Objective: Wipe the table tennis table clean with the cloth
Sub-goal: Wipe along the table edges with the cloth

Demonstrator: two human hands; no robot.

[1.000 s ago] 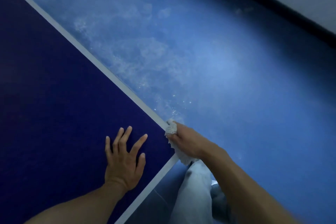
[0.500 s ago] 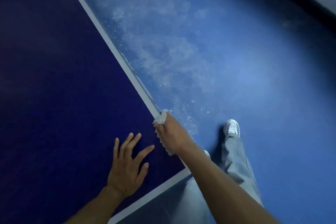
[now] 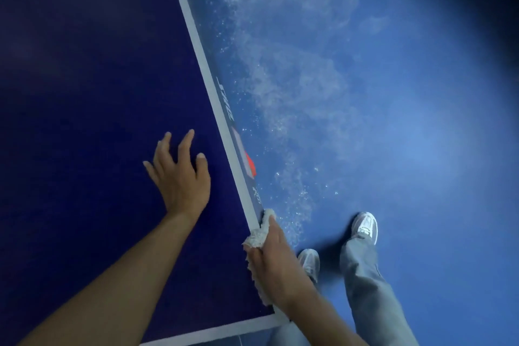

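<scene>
Head view, left to right: my left hand (image 3: 179,177) lies spread on the dark blue table tennis table top (image 3: 84,93), fingers straight, holding nothing, some way to the left of my grip. Between it and the grip runs the white painted border line (image 3: 207,78), which meets the corner just below my right wrist. My right hand (image 3: 276,270) is curled round the crumpled white terry cloth (image 3: 257,239) and pinches it against the table's long edge. The cloth pokes out above my knuckles and along the hand's left side, touching the white line and the dark side rail (image 3: 250,167), whose pale lettering and red mark lie ahead of the grip. Right of the grip, below table level, are the blue floor (image 3: 393,121) with pale speckled patches and my grey-white trainers (image 3: 365,226). I judge I am wiping the edge near the corner. Next, I reckon, the cloth must travel along the rail away from me, pressed firmly, my left hand bracing.
</scene>
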